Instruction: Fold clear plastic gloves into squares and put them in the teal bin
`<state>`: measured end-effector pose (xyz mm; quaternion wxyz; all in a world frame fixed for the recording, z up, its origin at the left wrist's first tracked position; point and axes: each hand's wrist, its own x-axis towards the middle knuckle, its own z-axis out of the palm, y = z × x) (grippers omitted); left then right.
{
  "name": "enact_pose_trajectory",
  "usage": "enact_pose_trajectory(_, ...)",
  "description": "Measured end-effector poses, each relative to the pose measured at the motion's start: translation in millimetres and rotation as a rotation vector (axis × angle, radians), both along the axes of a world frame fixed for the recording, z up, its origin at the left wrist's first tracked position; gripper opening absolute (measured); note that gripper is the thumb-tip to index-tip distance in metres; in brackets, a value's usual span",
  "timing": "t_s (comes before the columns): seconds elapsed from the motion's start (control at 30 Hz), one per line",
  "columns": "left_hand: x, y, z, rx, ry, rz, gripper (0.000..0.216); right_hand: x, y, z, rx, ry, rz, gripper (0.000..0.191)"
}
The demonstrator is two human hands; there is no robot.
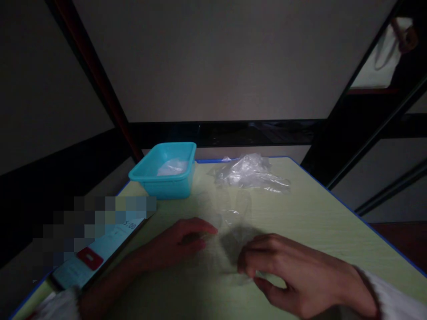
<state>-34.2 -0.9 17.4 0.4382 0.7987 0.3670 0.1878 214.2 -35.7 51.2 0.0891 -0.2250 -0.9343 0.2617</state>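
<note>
A thin clear plastic bag [232,218] lies nearly flat on the table between my hands; its outline is faint. My left hand [180,238] is at the bag's left side, with forefinger and thumb apart and a gap between their tips. On the right, my right hand [276,262] has its fingers curled, the thumb close to the fingertips, closed on the near right edge of the bag. Just beyond, a crumpled heap of clear plastic bags [248,171] sits near the far edge.
A turquoise plastic basket [167,189] with whitish plastic inside stands at the back left. A phone with a lit screen [110,244] lies along the left edge of the pale table [316,213]. Dark-framed panels [230,62] rise behind the table.
</note>
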Motion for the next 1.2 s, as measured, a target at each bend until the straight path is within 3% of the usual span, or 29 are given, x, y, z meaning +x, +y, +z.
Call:
enact_pose_trajectory(0.23, -3.1, 6.0, -0.5, -0.025, -0.035, -0.045, 0.036, 4.8, 8.4, -0.8, -0.284, 0.108, -0.119, 0.016)
enact_pose_trajectory(0.43, -10.9, 13.9, -4.4, -0.057, -0.178, -0.180, 0.073, 4.5, 24.9, -14.0, -0.803, 0.431, -0.167, 0.009)
enact_pose_trajectory(0.57, -10.3, 15.2, -0.8, -0.069, -0.187, -0.214, 0.068, 6.2, 36.1, -26.6, -1.045, 0.565, -0.263, 0.010)
enact_pose_trajectory(0.77, 5.2, 10.1, -3.3, -0.111, -0.083, 0.081, 0.031, -0.4, 47.7, -30.5, -1.022, 0.748, -0.563, 0.013)
enact_pose_trajectory(0.9, 14.6, 11.8, -8.5, -0.114, -0.107, 0.284, 0.025, -1.8, 54.4, -25.2, -1.050, 0.831, -0.657, 0.015)
enact_pose_trajectory(1.03, 18.6, 18.7, -9.7, -0.155, -0.179, 0.334, 0.025, 3.8, 56.0, -22.8, -0.993, 0.886, -0.701, 0.021)
enact_pose_trajectory(1.2, 21.4, 24.6, -8.8, -0.305, -0.253, 0.399, 0.027, 8.2, 50.1, -25.0, -0.825, 0.826, -0.830, 0.053)
